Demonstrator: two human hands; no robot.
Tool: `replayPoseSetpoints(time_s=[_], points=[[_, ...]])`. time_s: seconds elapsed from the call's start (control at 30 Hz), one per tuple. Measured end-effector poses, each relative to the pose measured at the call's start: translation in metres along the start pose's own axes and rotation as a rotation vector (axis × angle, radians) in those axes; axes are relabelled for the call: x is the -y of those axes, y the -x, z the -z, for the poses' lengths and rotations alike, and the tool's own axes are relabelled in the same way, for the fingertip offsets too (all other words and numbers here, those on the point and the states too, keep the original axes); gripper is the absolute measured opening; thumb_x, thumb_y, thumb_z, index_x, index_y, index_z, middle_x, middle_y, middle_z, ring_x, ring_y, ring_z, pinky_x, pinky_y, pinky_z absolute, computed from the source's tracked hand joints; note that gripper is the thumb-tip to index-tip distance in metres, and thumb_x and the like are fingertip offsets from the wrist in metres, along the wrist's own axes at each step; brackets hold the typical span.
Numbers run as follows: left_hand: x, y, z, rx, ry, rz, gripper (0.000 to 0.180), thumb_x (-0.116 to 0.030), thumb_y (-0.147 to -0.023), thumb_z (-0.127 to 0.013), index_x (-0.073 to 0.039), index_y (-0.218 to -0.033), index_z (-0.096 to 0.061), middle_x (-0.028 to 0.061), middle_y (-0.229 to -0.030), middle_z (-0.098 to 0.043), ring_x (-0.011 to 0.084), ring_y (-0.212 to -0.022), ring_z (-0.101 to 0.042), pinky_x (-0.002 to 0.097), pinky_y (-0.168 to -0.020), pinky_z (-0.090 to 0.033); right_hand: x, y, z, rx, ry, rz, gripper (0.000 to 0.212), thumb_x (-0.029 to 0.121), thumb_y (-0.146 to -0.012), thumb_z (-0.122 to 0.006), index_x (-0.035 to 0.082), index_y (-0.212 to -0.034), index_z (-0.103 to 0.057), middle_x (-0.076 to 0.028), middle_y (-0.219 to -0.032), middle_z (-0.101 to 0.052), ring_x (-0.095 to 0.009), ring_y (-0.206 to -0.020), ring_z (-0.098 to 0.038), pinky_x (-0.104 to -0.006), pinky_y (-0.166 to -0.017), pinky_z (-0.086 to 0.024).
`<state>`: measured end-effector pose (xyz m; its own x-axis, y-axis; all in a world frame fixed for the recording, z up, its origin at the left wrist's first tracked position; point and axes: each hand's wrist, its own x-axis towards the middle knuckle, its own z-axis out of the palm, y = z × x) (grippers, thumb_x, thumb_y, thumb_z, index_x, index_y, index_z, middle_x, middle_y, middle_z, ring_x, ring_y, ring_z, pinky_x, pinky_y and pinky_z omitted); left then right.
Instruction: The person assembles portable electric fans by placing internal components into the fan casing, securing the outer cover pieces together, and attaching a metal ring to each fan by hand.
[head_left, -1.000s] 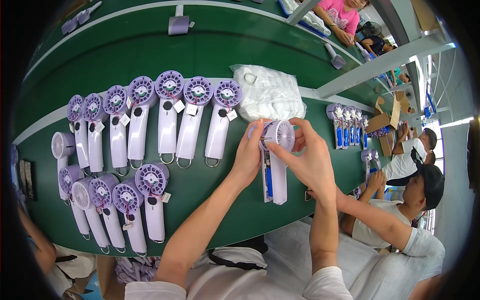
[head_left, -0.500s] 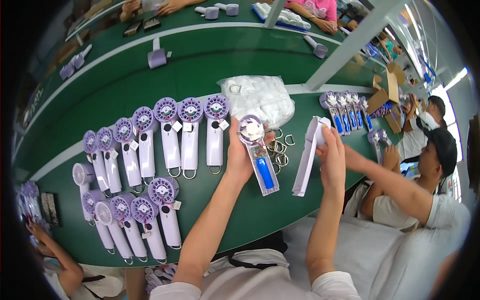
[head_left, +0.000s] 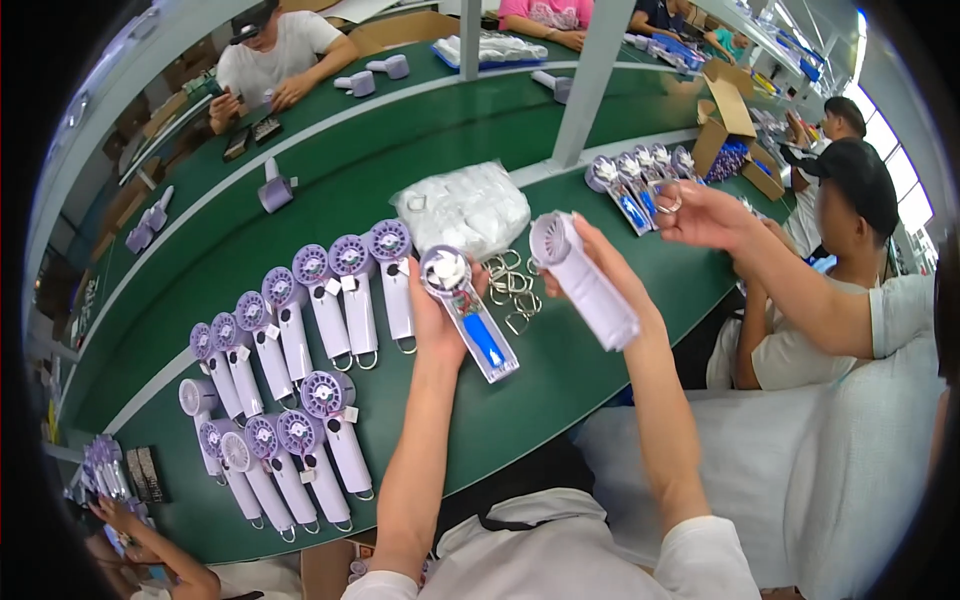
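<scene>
My left hand [head_left: 437,325] is closed around the lower half of a lilac handheld fan [head_left: 468,302]. That half lies open side up, with a white impeller [head_left: 445,268], a small circuit board with wires and a blue battery [head_left: 484,340] showing. Held apart from it, to the right, is the lilac fan cover [head_left: 590,285] in my right hand [head_left: 622,283]. The cover tilts with its round grille at the upper left and its smooth outside in view. Between my hands, loose metal D-rings [head_left: 515,285] lie in a pile on the green table.
Rows of lilac fans [head_left: 325,300] with wires and white connectors lie left. Behind my hands sits a clear bag of white parts [head_left: 465,210]. At right, a co-worker's hand [head_left: 705,213] holds a metal ring [head_left: 668,202] by several open fan halves [head_left: 625,190]. A post [head_left: 590,90] rises behind.
My right hand has turned the cover from edge-on to show its outer face and grille. The co-worker's hand has reached over to the open fan halves. My view has shifted.
</scene>
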<state>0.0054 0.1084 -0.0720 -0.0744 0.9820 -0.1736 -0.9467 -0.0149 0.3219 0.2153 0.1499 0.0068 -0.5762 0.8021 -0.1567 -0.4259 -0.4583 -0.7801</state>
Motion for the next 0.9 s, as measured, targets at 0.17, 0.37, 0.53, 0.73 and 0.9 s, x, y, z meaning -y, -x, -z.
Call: replayPoseSetpoints(time_s=[0.17,0.37,0.53,0.73,0.9], points=[[0.008,0.004,0.008,-0.002,-0.043,0.017,0.059,-0.058,-0.097,-0.038,-0.004,-0.106,-0.059,0.0097,-0.094,-0.065,0.0204,-0.086,-0.064,0.035,-0.081,-0.055,0.005,0.002,-0.029,-0.157,0.215,0.0,0.042,0.041,-0.095,-0.057,0.003,-0.111,-0.06,-0.006,-0.095,-0.064,-0.012,-0.086,-0.06,-0.0283,-0.075,-0.049],[0.006,0.0,0.003,0.023,-0.023,0.031,0.059,-0.057,-0.097,-0.037,-0.002,-0.107,-0.058,0.0103,-0.094,-0.064,0.0213,-0.087,-0.064,0.0354,-0.079,-0.055,0.006,-0.007,-0.031,-0.074,0.219,-0.037,0.037,0.04,-0.097,-0.053,0.006,-0.109,-0.059,-0.005,-0.09,-0.065,-0.013,-0.079,-0.062,-0.0283,-0.068,-0.052],[0.003,-0.003,-0.004,0.032,0.009,0.004,0.065,-0.057,-0.098,-0.037,0.003,-0.109,-0.057,0.0141,-0.099,-0.064,0.0231,-0.086,-0.063,0.0331,-0.077,-0.057,0.007,-0.001,-0.033,-0.183,0.245,-0.068,0.043,0.04,-0.095,-0.057,0.0,-0.11,-0.063,-0.005,-0.087,-0.065,-0.011,-0.074,-0.06,-0.0254,-0.066,-0.049],[0.025,-0.004,0.005,-0.012,-0.024,0.107,0.054,-0.055,-0.098,-0.036,-0.007,-0.107,-0.06,0.0074,-0.093,-0.066,0.02,-0.084,-0.064,0.0346,-0.076,-0.054,-0.001,-0.009,-0.045,-0.259,1.09,0.024,0.053,0.037,-0.084,-0.071,-0.006,-0.113,-0.062,-0.004,-0.08,-0.064,-0.009,-0.068,-0.058,-0.023,-0.061,-0.047],[0.033,0.004,0.002,0.129,-0.053,0.173,0.066,-0.059,-0.097,-0.033,-0.006,-0.133,-0.048,0.0117,-0.126,-0.058,0.0248,-0.116,-0.057,0.0411,-0.101,-0.045,-0.006,-0.016,-0.073,-0.294,1.372,0.111,0.062,0.041,-0.074,-0.078,-0.005,-0.112,-0.062,-0.009,-0.075,-0.065,-0.013,-0.067,-0.061,-0.027,-0.06,-0.049]])
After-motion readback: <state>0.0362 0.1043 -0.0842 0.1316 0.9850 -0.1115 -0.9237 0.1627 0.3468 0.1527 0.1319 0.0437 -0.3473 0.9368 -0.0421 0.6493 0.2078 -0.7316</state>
